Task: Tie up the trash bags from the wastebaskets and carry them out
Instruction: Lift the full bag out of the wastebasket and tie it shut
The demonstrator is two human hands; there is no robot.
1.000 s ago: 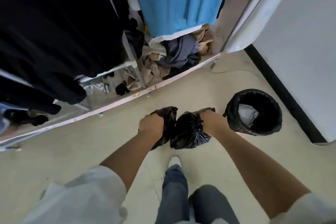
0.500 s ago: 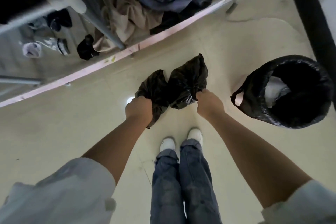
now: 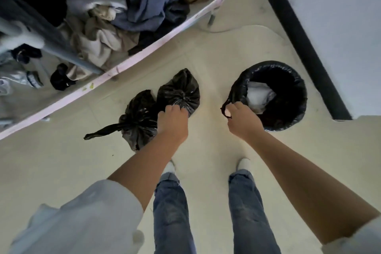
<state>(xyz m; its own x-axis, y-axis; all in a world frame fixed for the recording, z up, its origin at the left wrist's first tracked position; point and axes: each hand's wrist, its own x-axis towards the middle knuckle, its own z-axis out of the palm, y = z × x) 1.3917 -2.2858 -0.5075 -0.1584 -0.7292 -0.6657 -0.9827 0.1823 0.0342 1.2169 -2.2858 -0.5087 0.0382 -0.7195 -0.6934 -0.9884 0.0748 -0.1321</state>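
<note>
Two tied bags (image 3: 165,107) down on the floor, centre frame. Left hand (image 3: 172,122) pinching the farther one's knot. Right hand (image 3: 243,121) gripping the wastebasket liner (image 3: 237,90) at its rim, centre right. Still untied; carrying out left.

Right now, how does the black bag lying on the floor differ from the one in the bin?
The tied bag lies on the floor, gathered shut; the bin liner lines the wastebasket, mouth open, white trash visible. The left hand holds the tied bag's neck; the right hand pinches the liner's edge. Both are black plastic.
</note>
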